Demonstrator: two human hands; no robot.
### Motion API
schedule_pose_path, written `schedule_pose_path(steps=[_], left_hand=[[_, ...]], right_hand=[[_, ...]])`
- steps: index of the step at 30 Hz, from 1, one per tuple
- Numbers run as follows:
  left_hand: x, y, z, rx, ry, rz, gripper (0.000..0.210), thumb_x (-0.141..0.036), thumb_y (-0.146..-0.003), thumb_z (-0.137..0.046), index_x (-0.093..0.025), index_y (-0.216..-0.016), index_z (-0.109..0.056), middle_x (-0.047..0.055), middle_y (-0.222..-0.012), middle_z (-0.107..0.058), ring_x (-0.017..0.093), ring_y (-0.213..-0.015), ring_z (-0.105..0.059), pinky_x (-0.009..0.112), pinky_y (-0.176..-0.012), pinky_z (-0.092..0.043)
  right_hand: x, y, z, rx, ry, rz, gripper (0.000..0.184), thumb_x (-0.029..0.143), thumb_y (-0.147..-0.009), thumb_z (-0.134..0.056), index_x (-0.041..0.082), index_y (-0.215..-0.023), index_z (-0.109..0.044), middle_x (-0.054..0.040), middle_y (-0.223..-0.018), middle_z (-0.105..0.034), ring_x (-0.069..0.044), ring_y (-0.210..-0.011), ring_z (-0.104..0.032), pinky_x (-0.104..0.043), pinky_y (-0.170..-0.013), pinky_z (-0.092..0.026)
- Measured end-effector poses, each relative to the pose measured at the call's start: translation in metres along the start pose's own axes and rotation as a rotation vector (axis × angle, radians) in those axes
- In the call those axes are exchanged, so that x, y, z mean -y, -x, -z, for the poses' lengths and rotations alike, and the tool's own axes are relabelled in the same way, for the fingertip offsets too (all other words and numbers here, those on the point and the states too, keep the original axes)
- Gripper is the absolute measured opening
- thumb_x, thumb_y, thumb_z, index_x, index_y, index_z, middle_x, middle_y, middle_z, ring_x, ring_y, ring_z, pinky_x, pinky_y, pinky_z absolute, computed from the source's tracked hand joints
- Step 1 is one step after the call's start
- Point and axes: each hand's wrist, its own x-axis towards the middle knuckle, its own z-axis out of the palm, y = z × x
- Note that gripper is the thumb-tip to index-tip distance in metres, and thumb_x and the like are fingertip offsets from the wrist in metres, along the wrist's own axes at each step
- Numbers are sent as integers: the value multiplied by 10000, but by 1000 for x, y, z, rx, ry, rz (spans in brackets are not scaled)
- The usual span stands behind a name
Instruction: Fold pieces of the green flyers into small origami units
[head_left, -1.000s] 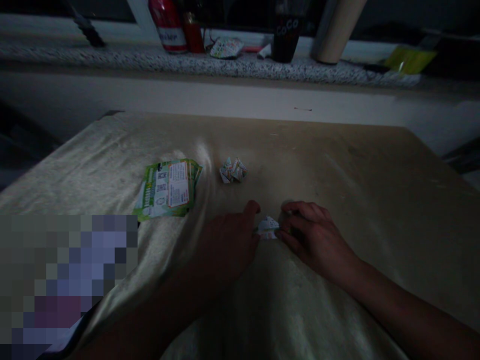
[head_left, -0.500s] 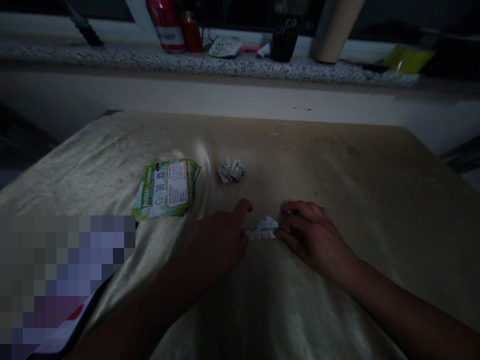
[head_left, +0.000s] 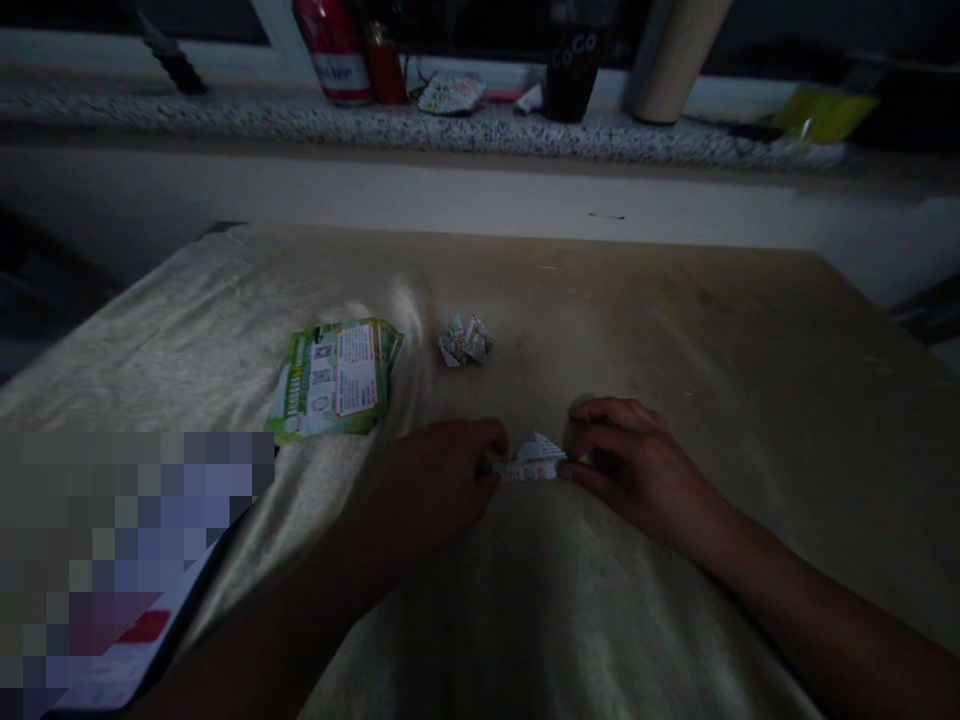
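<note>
Between my hands is a small folded piece of printed paper [head_left: 534, 468], with a straight strip along its near edge and a triangular peak behind it. My left hand [head_left: 450, 470] pinches its left end, the fingers curled and partly in shadow. At its right end, my right hand [head_left: 630, 460] grips it between thumb and fingertips. Beyond them on the table lies a folded paper shape [head_left: 466, 341] with pointed corners. A stack of green printed leaflets [head_left: 330, 375] rests to the left of it.
A cloth-covered table [head_left: 675, 330] spreads under everything. At lower left is a device with a blurred-out screen [head_left: 165, 580]. The granite sill [head_left: 450, 125] behind holds a red can [head_left: 334, 55], a dark cup [head_left: 571, 65], a beige cylinder [head_left: 679, 60] and a yellow packet [head_left: 825, 115].
My left index finger, stretched out before, has curled down to the paper's left end. The folded paper and my right hand have shifted slightly right.
</note>
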Motion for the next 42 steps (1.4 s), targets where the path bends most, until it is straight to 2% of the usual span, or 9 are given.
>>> schedule_pose_path(steps=[8,11,13,17,21,27,30,36,42], left_hand=[[-18,12,-27,-46,-153,-186,291,-39,-901,-461,-170,-976,-711,66,-984,-654,188,-850,-615,311,-763,-513],[-30,19,-45,-122,-349,-271,302,0,-872,-463,-128,-1037,-681,107,-1028,-655,229,-926,-614,349,-803,-539],[-36,23,-59,-228,-415,-359,328,-1,-867,-455,-97,-1101,-664,132,-1044,-663,246,-907,-623,365,-770,-552],[-41,28,-76,-384,-496,-453,388,-46,-891,-433,-14,-1231,-617,191,-1135,-658,297,-1010,-617,432,-889,-531],[-42,30,-78,-396,-523,-468,417,-81,-893,-435,4,-1262,-611,201,-1177,-651,317,-1031,-605,453,-918,-508],[-44,28,-77,-388,-515,-490,417,-118,-871,-478,-5,-1233,-650,191,-1151,-658,312,-988,-601,448,-890,-509],[-45,28,-77,-384,-519,-495,381,-138,-873,-500,-13,-1183,-683,187,-1138,-664,304,-978,-603,442,-902,-509],[-44,28,-78,-346,-503,-512,393,-230,-898,-541,-6,-1194,-670,192,-1155,-655,309,-996,-600,469,-920,-500],[-39,27,-78,-351,-447,-527,371,-253,-883,-583,-30,-1165,-678,179,-1145,-655,314,-1023,-579,486,-954,-468]], right_hand=[[-1,1,0,8,-17,-2,38,288,-864,-730,255,-857,-712,-69,-1154,-659,-267,-1102,-623,-461,-948,-482],[0,1,1,6,-12,5,56,302,-873,-720,250,-858,-709,-76,-1157,-655,-271,-1104,-622,-467,-947,-486],[1,2,1,3,-4,18,69,315,-887,-706,247,-875,-705,-78,-1150,-656,-272,-1104,-622,-469,-950,-487],[1,4,3,21,8,69,82,315,-915,-672,245,-946,-702,-74,-1145,-656,-266,-1113,-616,-463,-976,-477],[2,7,5,34,3,106,124,281,-940,-633,233,-1030,-703,-78,-1132,-661,-254,-1109,-613,-450,-980,-475],[1,5,1,-24,-17,44,61,254,-908,-661,233,-917,-718,-81,-1129,-661,-264,-1099,-619,-459,-955,-479],[3,1,-3,-27,-17,27,102,244,-907,-658,245,-979,-731,-91,-1180,-655,-272,-1135,-611,-474,-970,-472],[4,-14,-9,47,-32,74,260,237,-895,-672,246,-1152,-716,-113,-1295,-619,-291,-1252,-553,-495,-1033,-440],[-3,-30,-7,111,-110,47,265,188,-786,-772,265,-1037,-729,-79,-1275,-638,-283,-1213,-580,-497,-1022,-442]])
